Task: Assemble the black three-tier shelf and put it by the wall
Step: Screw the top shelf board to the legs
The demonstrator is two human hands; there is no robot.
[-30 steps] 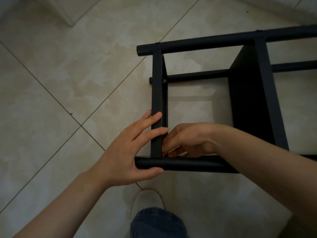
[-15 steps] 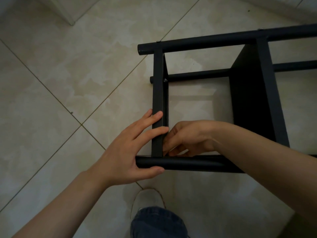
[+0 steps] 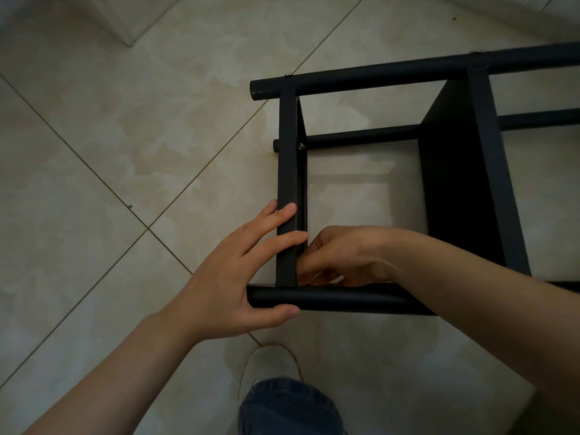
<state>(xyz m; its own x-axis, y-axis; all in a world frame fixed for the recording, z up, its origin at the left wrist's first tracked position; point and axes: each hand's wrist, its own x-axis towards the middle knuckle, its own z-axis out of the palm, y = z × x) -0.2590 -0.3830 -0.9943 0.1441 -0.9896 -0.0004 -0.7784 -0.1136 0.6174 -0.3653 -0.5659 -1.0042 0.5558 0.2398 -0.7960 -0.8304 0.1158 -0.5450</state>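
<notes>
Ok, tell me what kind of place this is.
Probably a room indoors, likely in a home. The floor is glossy beige marbled tiles laid diagonally, a white wall corner meets it at the upper left, and the black metal shelf frame lies on its side there.

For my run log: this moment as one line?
shelf: on its side on floor | left hand: flat against end panel and near tube | right hand: fingers curled at inner corner, contents hidden
</notes>
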